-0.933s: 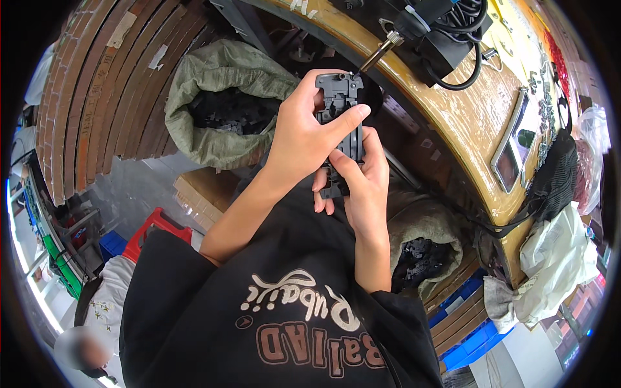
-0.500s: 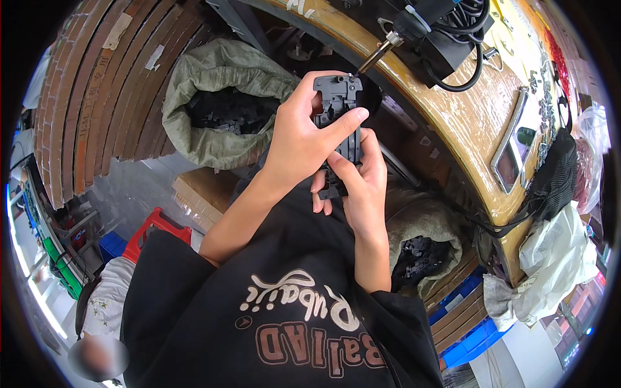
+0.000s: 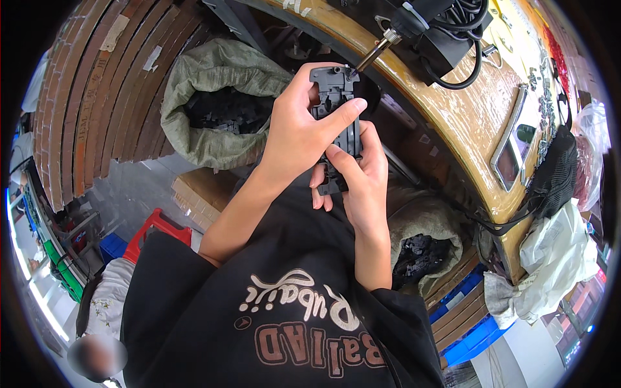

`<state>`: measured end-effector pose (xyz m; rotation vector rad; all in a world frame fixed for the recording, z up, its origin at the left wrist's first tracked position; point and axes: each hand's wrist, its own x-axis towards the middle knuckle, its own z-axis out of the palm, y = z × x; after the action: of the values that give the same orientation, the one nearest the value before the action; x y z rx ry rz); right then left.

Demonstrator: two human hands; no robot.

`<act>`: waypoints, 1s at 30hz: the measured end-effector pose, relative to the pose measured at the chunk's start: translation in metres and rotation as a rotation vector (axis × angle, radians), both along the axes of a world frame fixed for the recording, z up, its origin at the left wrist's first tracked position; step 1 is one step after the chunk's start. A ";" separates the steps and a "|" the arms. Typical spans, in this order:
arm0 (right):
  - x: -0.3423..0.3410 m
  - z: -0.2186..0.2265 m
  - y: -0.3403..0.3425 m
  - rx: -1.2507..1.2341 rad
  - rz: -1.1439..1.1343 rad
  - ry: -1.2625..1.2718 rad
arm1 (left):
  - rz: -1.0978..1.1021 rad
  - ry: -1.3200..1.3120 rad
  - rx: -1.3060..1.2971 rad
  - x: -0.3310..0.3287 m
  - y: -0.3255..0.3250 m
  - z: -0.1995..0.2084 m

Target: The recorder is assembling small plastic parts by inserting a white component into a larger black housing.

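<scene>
A long black moulded plastic part (image 3: 334, 90) is held upright between both hands. My left hand (image 3: 294, 129) wraps round its left side, thumb laid across the front. Lower down, my right hand (image 3: 365, 178) grips the part from the right, with fingers curled behind and thumb on the front. A soldering iron (image 3: 378, 50), fixed at the table edge, points down toward the part's upper right corner. Its tip meets a small post there, or is very close to it; I cannot tell which.
A greenish woven sack (image 3: 184, 74) of black parts stands left of my hands, another sack (image 3: 446, 226) at lower right. The wooden table (image 3: 453, 123) carries cables (image 3: 475, 71) and a phone-like framed object (image 3: 511, 152). Stacked brown boards (image 3: 97, 84) line the left; a red stool (image 3: 152, 229) stands below.
Both hands and the black part have shifted slightly up and left. The soldering iron also sits a little lower and further left in view. Both grips look the same.
</scene>
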<state>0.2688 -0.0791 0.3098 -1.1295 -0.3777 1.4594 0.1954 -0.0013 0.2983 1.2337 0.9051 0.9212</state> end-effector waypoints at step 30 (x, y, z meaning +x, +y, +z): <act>0.118 -0.181 -0.302 -0.815 -1.449 -1.018 | -0.111 0.591 -0.341 -0.071 -0.020 -0.154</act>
<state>0.3872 -0.3809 0.1285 -2.0665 0.4142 -0.4000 0.1247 -0.0209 0.1444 1.2569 1.3770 0.2852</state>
